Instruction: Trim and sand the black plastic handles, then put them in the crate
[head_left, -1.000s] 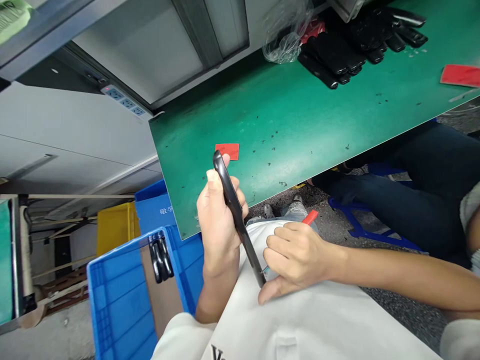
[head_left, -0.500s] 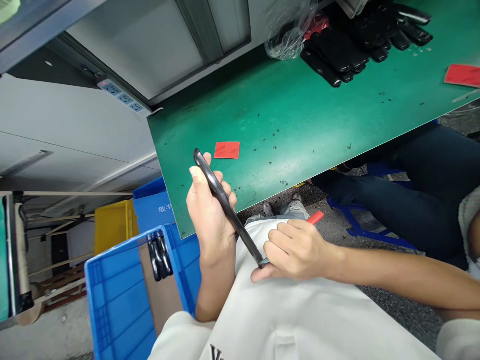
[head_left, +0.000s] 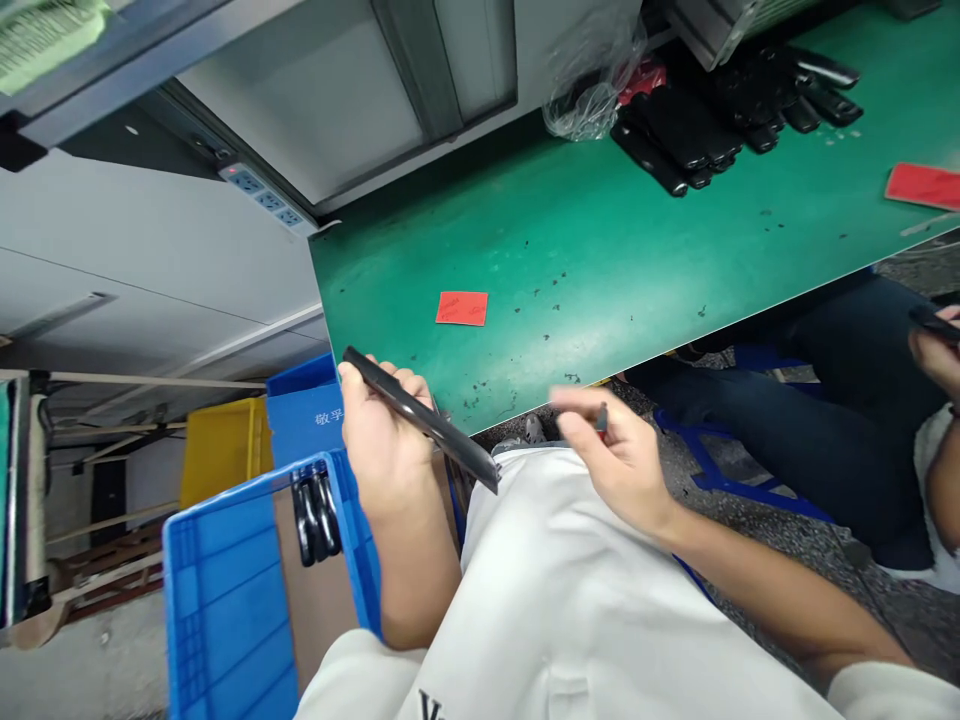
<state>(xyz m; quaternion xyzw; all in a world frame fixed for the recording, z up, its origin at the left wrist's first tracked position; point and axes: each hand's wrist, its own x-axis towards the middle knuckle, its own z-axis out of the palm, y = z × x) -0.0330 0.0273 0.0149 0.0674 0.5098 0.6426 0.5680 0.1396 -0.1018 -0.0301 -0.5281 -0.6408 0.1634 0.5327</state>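
Observation:
My left hand (head_left: 386, 430) is wrapped round a long, curved black plastic piece (head_left: 424, 415), which looks like a handle. One end of the piece slants down over the white clothing on my lap, and its lower end looks rough. My right hand (head_left: 619, 455) is apart from it, to the right, its fingers partly smeared by motion. Between those fingers shows a small part of a slim red tool (head_left: 602, 420) with a dark tip; the rest is hidden in the palm.
A red card (head_left: 462, 308) lies on the green table (head_left: 585, 230). Black pieces (head_left: 675, 135) are piled at the back beside clear plastic wrap (head_left: 592, 95). A blue crate (head_left: 225, 600) with several black pieces stands at left. A co-worker's hand (head_left: 937, 350) holds something black at right.
My right hand has pulled away from the lower end of the black piece, moving up and right with fingers loosened. My left hand has moved left and turned the piece.

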